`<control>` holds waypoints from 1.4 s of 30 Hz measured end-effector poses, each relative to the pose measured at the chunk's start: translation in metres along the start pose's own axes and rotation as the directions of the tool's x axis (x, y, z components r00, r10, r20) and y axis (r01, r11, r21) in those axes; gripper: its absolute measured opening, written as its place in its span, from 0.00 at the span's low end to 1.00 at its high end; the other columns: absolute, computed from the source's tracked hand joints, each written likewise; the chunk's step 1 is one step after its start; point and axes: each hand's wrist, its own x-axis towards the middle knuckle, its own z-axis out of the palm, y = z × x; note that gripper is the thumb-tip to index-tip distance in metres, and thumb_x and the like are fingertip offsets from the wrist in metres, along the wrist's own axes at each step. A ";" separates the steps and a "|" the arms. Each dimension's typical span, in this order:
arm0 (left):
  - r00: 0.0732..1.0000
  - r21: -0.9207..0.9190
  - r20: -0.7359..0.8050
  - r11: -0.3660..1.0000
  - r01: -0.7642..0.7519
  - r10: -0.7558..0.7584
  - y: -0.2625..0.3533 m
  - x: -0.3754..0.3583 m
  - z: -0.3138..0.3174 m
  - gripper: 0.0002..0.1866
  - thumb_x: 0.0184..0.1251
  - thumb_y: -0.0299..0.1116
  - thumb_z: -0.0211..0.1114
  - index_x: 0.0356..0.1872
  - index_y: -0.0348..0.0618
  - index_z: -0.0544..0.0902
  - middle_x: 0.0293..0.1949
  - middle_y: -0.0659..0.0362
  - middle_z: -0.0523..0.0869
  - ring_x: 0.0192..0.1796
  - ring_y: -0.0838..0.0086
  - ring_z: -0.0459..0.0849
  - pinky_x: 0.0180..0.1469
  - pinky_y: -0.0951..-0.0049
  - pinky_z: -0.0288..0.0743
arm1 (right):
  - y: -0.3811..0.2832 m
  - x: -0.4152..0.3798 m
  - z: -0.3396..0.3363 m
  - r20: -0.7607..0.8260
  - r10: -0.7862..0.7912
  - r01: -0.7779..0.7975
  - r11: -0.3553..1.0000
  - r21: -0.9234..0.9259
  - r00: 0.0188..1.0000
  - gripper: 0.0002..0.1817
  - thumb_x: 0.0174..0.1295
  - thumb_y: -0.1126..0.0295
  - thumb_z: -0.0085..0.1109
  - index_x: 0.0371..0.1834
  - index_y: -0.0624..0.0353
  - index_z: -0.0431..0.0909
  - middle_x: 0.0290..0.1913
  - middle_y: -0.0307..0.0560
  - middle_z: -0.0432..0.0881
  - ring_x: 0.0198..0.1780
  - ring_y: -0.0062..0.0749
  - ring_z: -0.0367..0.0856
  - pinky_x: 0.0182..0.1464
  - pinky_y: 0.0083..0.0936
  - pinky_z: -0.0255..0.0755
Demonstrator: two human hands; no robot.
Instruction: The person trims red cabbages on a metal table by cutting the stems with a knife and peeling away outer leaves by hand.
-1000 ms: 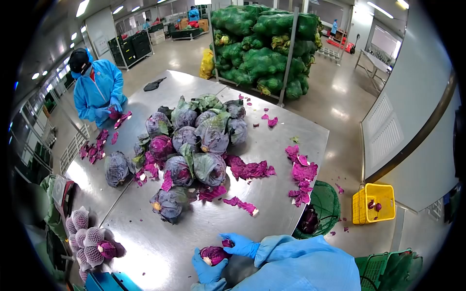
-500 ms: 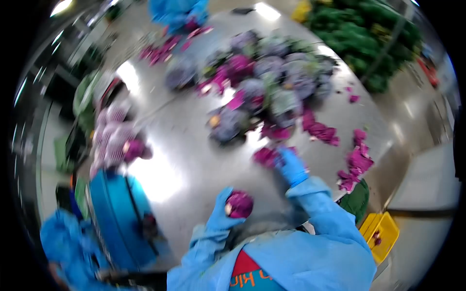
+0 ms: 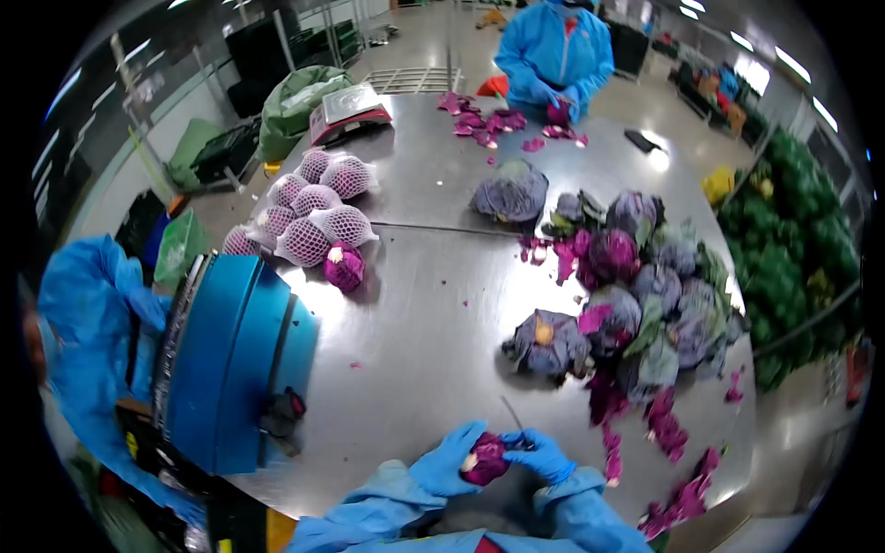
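Observation:
Close in front of my body, my left hand [image 3: 448, 467] is closed around a small peeled red cabbage [image 3: 485, 459], glossy purple with a pale stem end. My right hand [image 3: 542, 455] meets the cabbage from the right, its fingers wrapped round the dark handle of a small knife [image 3: 513, 414]. The thin blade points up and away over the table. Both hands wear blue gloves. Ahead and to the right lies a pile of untrimmed red cabbages [image 3: 656, 288], with torn purple leaves [image 3: 666, 426] scattered along its near side.
Net-wrapped cabbages [image 3: 304, 241] sit on the steel table [image 3: 415, 323] at left, beside one bare red cabbage [image 3: 344, 267]. A blue machine [image 3: 226, 364] stands at the left edge near another person [image 3: 88, 313]. Across the table, a person [image 3: 558, 55] handles purple leaves. A scale [image 3: 350, 111] is far left.
My right hand has moved left from the loose leaves to the cabbage in my left hand. The view has tilted up, bringing the far person and the scale into sight.

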 end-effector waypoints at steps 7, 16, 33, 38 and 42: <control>0.999 -0.250 0.002 0.967 0.047 -0.048 -0.025 0.002 -0.012 0.59 0.36 0.43 0.83 0.70 0.36 0.55 0.66 0.43 0.62 0.69 0.50 0.63 0.71 0.59 0.58 | 0.012 0.034 -0.012 0.166 0.001 -0.036 0.978 0.206 0.986 0.18 0.55 0.77 0.68 0.50 0.65 0.77 0.53 0.49 0.80 0.55 0.29 0.77 0.61 0.28 0.70; 0.994 -0.448 -0.011 0.889 0.093 -0.109 -0.043 -0.003 -0.018 0.61 0.36 0.47 0.84 0.70 0.37 0.54 0.66 0.46 0.60 0.69 0.56 0.62 0.71 0.62 0.56 | -0.007 0.043 -0.001 0.183 -0.325 0.365 0.894 -0.259 0.928 0.15 0.56 0.75 0.67 0.48 0.59 0.81 0.44 0.45 0.82 0.48 0.31 0.80 0.49 0.25 0.74; 0.910 -0.690 0.037 0.648 0.322 -0.413 -0.013 -0.011 -0.022 0.55 0.42 0.39 0.82 0.69 0.37 0.56 0.65 0.51 0.66 0.68 0.61 0.65 0.70 0.62 0.59 | 0.009 0.048 0.017 0.002 -0.566 0.377 0.547 -0.748 0.825 0.08 0.57 0.72 0.63 0.39 0.56 0.77 0.34 0.51 0.80 0.29 0.45 0.80 0.30 0.33 0.74; 0.730 -0.910 -0.114 0.366 0.195 -0.674 -0.003 -0.018 0.018 0.33 0.44 0.30 0.81 0.54 0.40 0.76 0.47 0.59 0.83 0.49 0.75 0.82 0.56 0.71 0.76 | -0.001 0.032 0.045 -0.008 -0.697 0.580 0.603 -0.548 0.717 0.03 0.64 0.71 0.58 0.35 0.57 0.78 0.28 0.45 0.80 0.23 0.34 0.76 0.25 0.30 0.68; 0.777 -0.926 0.067 0.251 0.282 -0.625 -0.011 -0.031 0.017 0.39 0.45 0.33 0.80 0.60 0.39 0.71 0.54 0.55 0.80 0.56 0.72 0.78 0.60 0.69 0.73 | 0.023 0.009 0.045 -0.191 -0.262 0.229 0.957 -0.177 0.946 0.07 0.67 0.69 0.55 0.34 0.60 0.78 0.22 0.36 0.74 0.19 0.19 0.71 0.20 0.17 0.62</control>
